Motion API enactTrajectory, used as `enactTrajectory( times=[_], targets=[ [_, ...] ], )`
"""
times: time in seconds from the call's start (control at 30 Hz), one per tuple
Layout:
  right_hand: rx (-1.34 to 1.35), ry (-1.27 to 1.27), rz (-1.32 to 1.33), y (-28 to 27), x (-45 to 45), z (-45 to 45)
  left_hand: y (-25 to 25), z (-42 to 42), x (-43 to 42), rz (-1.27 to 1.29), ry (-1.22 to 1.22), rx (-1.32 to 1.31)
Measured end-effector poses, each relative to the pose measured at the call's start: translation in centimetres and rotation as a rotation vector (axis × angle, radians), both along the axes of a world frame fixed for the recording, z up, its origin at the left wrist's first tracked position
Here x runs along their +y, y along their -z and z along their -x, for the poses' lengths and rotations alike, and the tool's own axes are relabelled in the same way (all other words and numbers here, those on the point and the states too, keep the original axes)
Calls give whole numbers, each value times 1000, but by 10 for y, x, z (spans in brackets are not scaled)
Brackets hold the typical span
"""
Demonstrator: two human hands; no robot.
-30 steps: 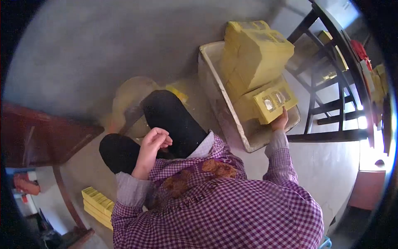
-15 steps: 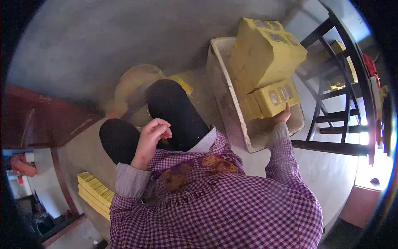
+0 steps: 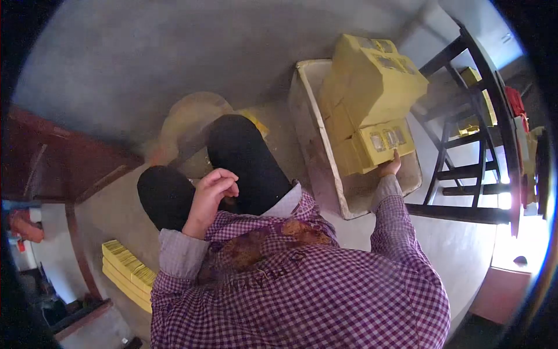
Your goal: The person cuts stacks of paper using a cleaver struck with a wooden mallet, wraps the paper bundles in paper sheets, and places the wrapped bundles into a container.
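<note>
My right hand [image 3: 390,165] is at the near edge of a yellow paper stack [image 3: 385,142] with printed silvery patches, its fingers against the stack's side. That stack lies low in a pale, worn bin [image 3: 323,136], below a taller pile of yellow paper [image 3: 372,81] that rises above the rim. My left hand [image 3: 214,195] hovers over my lap near my black-clad knees, its fingers curled together; whether anything small is between them is hidden.
Yellow paper bundles [image 3: 127,273] lie on the floor at the lower left. A dark red wooden piece of furniture [image 3: 64,163] stands at the left. A dark wooden frame [image 3: 471,174] is right of the bin. Behind my knees is a round, pale object [image 3: 195,113].
The lower stack has shifted inward against the taller pile, with my right hand at its edge. The view has moved slightly. My left hand stays curled over my lap.
</note>
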State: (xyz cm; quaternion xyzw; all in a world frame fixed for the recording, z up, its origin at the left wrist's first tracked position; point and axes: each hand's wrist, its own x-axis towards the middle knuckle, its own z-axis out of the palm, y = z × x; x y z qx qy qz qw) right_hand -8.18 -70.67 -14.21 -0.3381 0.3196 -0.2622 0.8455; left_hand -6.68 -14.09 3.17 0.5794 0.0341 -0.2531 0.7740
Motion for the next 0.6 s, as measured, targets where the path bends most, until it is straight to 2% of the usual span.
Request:
enactTrajectory(
  times=[0.23, 0.33, 0.43, 0.6],
  targets=[
    [120, -19, 21, 26, -22, -8, 0, 1, 2, 14, -2, -1],
    [78, 6, 79, 28, -23, -5, 3, 0, 4, 26, 0, 18],
    [67, 79, 44, -17, 8, -2, 8, 0, 4, 30, -3, 21],
    [-50, -15, 46, -26, 0, 7, 5, -2, 3, 19, 6, 46]
  ],
)
